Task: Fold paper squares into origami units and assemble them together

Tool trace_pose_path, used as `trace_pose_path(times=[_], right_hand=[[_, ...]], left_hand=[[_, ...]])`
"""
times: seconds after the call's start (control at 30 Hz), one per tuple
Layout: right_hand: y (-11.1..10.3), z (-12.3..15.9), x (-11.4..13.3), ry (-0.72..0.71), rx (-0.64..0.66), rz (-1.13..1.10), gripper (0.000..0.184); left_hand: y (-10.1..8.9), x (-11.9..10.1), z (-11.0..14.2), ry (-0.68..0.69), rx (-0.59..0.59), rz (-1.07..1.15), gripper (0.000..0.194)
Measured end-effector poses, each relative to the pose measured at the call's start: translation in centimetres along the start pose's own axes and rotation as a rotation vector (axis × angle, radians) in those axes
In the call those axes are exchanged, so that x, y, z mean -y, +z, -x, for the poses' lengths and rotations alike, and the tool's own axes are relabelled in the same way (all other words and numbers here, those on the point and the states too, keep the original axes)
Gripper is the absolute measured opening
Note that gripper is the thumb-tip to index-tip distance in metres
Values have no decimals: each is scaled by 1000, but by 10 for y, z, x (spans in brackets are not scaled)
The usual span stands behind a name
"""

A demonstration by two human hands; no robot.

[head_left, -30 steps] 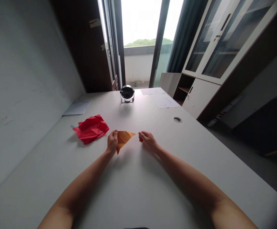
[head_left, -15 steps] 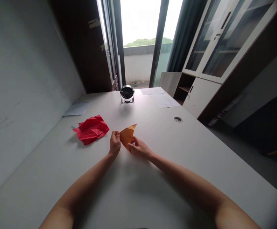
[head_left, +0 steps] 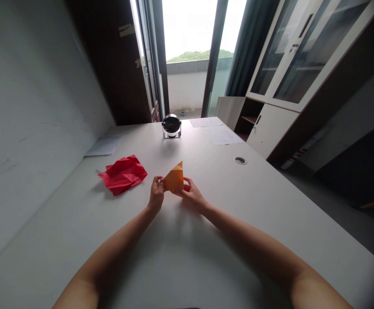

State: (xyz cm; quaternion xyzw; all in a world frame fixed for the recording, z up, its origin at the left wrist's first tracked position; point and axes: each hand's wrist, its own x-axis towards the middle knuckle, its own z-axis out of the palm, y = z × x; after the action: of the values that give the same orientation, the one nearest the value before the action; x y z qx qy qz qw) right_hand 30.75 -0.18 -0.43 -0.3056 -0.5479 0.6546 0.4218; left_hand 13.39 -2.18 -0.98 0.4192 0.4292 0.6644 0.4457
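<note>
A folded piece of orange paper point(head_left: 174, 179) is held up between both hands, just over the white table, with one pointed corner upward. My left hand point(head_left: 156, 192) pinches its left edge between thumb and fingers. On the other side, my right hand point(head_left: 192, 195) grips the lower right edge, thumb in front and fingers partly behind the paper. Left of my hands lies a creased, folded sheet of red paper point(head_left: 124, 175), apart from both of them.
The white table point(head_left: 174, 266) runs along a wall at left. A small round black fan-like device on a metal stand point(head_left: 171, 125) stands at the far end. White sheets point(head_left: 223, 134) lie at back right, more papers point(head_left: 103, 146) at back left. A cable hole point(head_left: 240, 160) sits at right.
The orange paper has turned between my hands: its lower point no longer hangs down and its top corner stands more upright. My right hand has shifted slightly. The red paper has stayed put.
</note>
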Motion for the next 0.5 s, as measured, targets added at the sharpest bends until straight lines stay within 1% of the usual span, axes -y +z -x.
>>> trace_pose_path(times=[0.07, 0.13, 0.2, 0.27, 0.37, 0.5], right_hand=[[1, 1, 2, 9, 81, -20, 52], [1, 1, 3, 17, 106, 6, 45], [-1, 1, 2, 4, 77, 47, 46], [-3, 0, 1, -25, 40, 71, 46], [-6, -2, 1, -61, 27, 84, 42], [-5, -2, 0, -49, 23, 143, 37]], left_hand=[[0, -1, 0, -1, 0, 14, 28], [0, -2, -1, -4, 0, 5, 28], [-1, -3, -1, -12, 17, -15, 30], [-1, -2, -2, -13, 60, -38, 32], [-2, 0, -2, 9, 123, -75, 33], [-2, 2, -3, 4, 128, -58, 28]])
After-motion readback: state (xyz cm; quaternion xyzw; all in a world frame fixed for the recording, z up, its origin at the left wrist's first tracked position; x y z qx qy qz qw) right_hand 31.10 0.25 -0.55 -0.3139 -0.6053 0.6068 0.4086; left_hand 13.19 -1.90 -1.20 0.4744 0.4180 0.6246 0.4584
